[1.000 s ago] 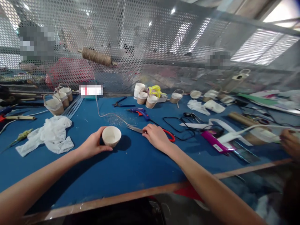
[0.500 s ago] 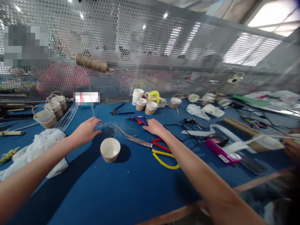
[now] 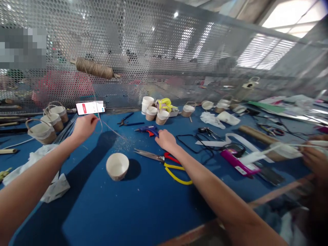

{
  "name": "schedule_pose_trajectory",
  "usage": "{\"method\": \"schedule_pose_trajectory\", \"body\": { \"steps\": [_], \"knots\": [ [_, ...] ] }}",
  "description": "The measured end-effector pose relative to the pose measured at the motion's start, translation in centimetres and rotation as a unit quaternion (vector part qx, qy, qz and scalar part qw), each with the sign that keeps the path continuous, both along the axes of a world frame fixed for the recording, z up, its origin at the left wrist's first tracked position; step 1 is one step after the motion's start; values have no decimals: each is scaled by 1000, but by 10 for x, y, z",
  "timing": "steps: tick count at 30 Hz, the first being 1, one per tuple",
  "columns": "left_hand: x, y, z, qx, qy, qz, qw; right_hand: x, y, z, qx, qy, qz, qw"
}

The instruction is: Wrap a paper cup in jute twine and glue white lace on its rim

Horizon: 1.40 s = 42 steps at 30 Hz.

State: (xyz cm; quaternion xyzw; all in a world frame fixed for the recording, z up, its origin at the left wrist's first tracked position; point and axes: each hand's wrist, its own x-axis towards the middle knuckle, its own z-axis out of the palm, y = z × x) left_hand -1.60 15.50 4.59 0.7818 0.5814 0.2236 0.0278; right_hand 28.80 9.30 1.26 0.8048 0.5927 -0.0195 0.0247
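My left hand (image 3: 85,127) is raised over the blue table, its fingertips pinched on a thin strand of twine (image 3: 112,130). That strand comes down from the twine spool (image 3: 94,68) on the mesh wall, and its loose end trails to the right. My right hand (image 3: 166,140) is wrapped round the handle of a blue hot glue gun (image 3: 147,128), whose nozzle points left. Between my arms stands a small round cup (image 3: 117,166), pale inside. Scissors (image 3: 164,159) with red and yellow handles lie open beside my right forearm.
Small handled baskets (image 3: 42,132) stand at the left, with more cups (image 3: 162,117) at the back. Pliers (image 3: 130,123) lie behind the glue gun. A phone (image 3: 89,108) leans by the mesh. At right are a magenta box (image 3: 238,162), cables and another person's hand (image 3: 316,155).
My left hand has moved up and left, closing its fingers on the twine and drawing the loose end along. My right hand stays at the glue gun. The view has shifted slightly.
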Motion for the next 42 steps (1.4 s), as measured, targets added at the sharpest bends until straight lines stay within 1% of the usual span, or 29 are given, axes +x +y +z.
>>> {"method": "schedule_pose_trajectory", "body": {
  "steps": [2,4,6,8,9,11,13,14,15,16,17,18,20,22,26,27,29,31,32,34,38,40,42],
  "knots": [
    [-9,5,8,9,-23,34,999,0,1,0,4,9,-2,1000],
    [-13,7,9,4,-34,46,998,-1,2,0,8,21,0,1000],
    [-13,5,6,-10,-32,40,999,-3,1,4,20,35,9,999],
    [-13,-3,2,-20,-23,22,999,-7,-5,11,42,52,33,997],
    [-14,-10,0,-24,-19,8,999,-11,-11,16,54,65,53,995],
    [-16,-30,-4,-50,-14,-35,998,-22,-27,25,65,109,115,985],
    [-17,-56,-11,-97,-14,-79,992,-39,-48,31,44,175,195,964],
    [-16,-71,-16,-137,-18,-117,984,-48,-58,32,23,211,234,949],
    [-13,-84,-21,-199,-50,-178,962,-59,-67,32,4,243,265,933],
    [-10,-97,-27,-235,-92,-211,944,-69,-74,30,-8,269,289,919],
    [-5,-106,-32,-244,-131,-227,934,-78,-78,27,-17,290,310,905],
    [0,-112,-37,-233,-164,-231,930,-87,-79,24,-16,307,323,895],
    [9,-113,-42,-203,-194,-212,936,-99,-73,18,-6,331,329,885],
    [15,-101,-44,-168,-198,-183,948,-106,-58,15,4,342,316,885],
    [25,-71,-48,-148,-199,-124,961,-110,-27,8,-15,342,269,900],
    [27,-68,-51,-143,-195,-115,963,-110,-22,6,-20,337,258,905],
    [28,-68,-55,-138,-182,-99,968,-110,-20,4,-15,321,240,916],
    [21,-76,-55,-137,-154,-87,975,-106,-26,5,11,302,229,925],
    [13,-81,-52,-138,-133,-82,978,-104,-31,7,29,293,226,929],
    [-10,-94,-42,-142,-81,-76,984,-98,-43,12,64,282,227,930],
    [-66,-116,-18,-169,19,-49,984,-94,-67,22,95,287,256,918],
    [-85,-125,-13,-187,52,-46,980,-97,-75,24,93,301,273,909],
    [-93,-132,-14,-202,74,-44,976,-102,-82,26,86,316,288,900]
  ]
}}
